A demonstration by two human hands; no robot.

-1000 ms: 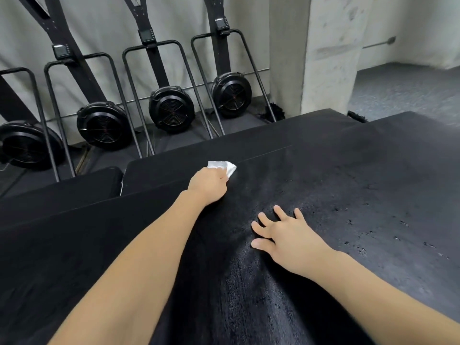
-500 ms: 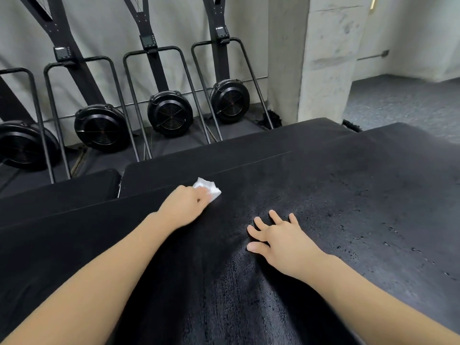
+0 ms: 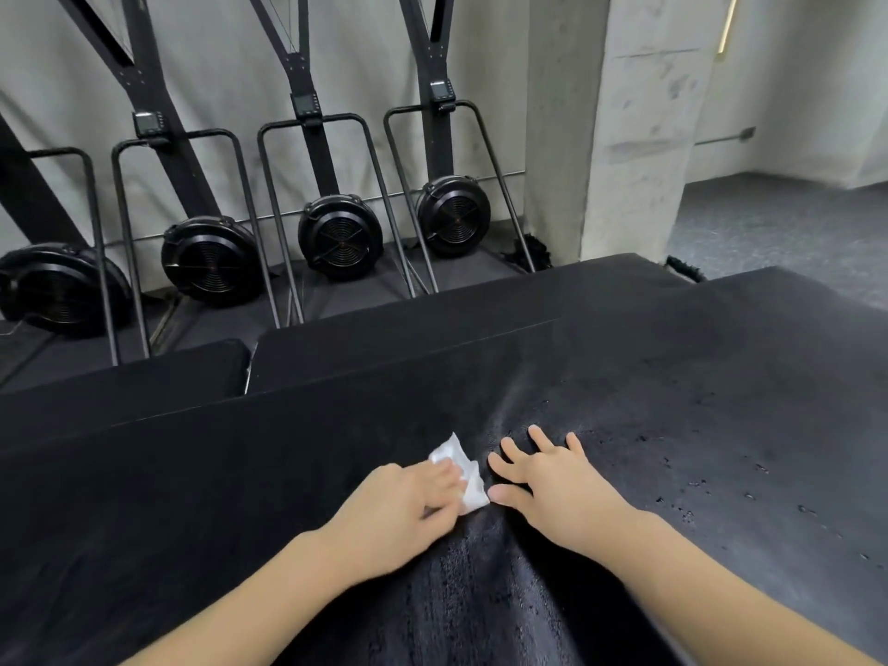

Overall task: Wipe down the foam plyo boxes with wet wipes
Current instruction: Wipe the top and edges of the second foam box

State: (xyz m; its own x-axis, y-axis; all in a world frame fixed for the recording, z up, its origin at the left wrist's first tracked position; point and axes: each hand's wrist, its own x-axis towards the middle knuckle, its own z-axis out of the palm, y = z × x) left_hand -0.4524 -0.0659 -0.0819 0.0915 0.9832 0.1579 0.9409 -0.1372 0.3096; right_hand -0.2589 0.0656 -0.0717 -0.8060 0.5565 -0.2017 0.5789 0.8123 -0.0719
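Observation:
A large black foam plyo box (image 3: 672, 425) fills the lower part of the head view, its top damp and dotted with droplets. My left hand (image 3: 399, 507) presses a crumpled white wet wipe (image 3: 459, 471) flat against the box top, fingers laid over it. My right hand (image 3: 552, 478) rests palm down on the box just right of the wipe, fingers spread and straight, thumb almost touching the wipe's edge.
Two more black foam boxes (image 3: 384, 348) (image 3: 120, 382) sit lower beyond the far edge. Several black ski-trainer machines (image 3: 341, 237) stand along the wall behind. A concrete pillar (image 3: 620, 127) rises at the right, with grey floor (image 3: 769, 223) past it.
My left hand has dragged the wipe back toward me and to the right, from near the far edge to beside my right hand. The right hand has stayed in place.

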